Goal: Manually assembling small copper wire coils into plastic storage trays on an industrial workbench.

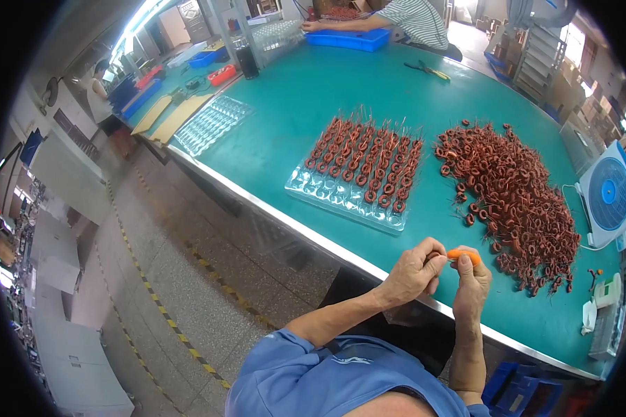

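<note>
At the table's near edge my right hand (471,288) is closed round a small orange-handled tool (464,256), its thumb along the handle. Just left of it, my left hand (416,270) is pinched shut close to the tool's tip. What lies between the left fingers is too small and covered to make out. Beyond my hands is a clear plastic tray (341,197) with rows of copper-wound ring coils (368,156), their wire ends sticking up. The tray's near strip shows bare pockets. To the right spreads a large heap of loose coils (511,201).
A blue fan (607,186) stands at the right edge, beyond the heap. Pliers (428,70) lie at the back. A second clear tray (212,124) rests at the left. Across the table, a person in a striped shirt (414,21) reaches over a blue bin (348,40).
</note>
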Available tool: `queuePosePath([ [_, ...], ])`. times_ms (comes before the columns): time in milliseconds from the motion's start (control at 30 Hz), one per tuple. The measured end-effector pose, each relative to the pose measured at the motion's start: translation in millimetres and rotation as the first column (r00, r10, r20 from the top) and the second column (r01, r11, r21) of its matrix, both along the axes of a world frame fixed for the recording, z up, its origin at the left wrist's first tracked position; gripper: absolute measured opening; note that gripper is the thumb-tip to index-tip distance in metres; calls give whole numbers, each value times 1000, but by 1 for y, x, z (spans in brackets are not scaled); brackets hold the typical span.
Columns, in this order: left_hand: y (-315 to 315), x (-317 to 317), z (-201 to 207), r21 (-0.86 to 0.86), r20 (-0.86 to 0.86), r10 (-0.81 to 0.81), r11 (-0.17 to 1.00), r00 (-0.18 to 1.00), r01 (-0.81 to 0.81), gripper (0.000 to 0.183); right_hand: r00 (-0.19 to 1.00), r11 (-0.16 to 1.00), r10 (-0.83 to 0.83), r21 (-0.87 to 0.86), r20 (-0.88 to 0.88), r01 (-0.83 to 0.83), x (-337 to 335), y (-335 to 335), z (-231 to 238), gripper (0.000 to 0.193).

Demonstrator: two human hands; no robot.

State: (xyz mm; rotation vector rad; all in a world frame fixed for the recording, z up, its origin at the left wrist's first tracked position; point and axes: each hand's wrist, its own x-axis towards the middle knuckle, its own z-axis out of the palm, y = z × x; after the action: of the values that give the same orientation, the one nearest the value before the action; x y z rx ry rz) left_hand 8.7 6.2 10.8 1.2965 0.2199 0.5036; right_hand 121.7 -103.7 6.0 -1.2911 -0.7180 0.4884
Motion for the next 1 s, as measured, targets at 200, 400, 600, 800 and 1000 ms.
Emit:
queuePosePath([
  [200, 7, 1, -4, -193, 101, -14, 981, 995, 33, 14, 999, 999, 30, -18, 28, -29, -3, -6, -18, 39],
  [400, 3, 3, -10, -101, 114, -160, 980, 980, 172, 15, 992, 988, -89, -122, 88, 99, -7, -6, -27, 34],
  [600, 6, -7, 0, -22, 2, -211, 977, 977, 211, 17, 990, 991, -94, -81, 105, 103, -8, -3, -16, 32],
  [800, 7, -13, -1, 74, -61, -131, 988, 989, 136, 15, 889, 975, -116, -121, 444, 187, -7, -6, -6, 30],
  [1000, 12, -11, 2, 47, -84, -192, 979, 978, 196, 15, 945, 984, -82, -128, 317, 128, -2, -6, -10, 31],
])
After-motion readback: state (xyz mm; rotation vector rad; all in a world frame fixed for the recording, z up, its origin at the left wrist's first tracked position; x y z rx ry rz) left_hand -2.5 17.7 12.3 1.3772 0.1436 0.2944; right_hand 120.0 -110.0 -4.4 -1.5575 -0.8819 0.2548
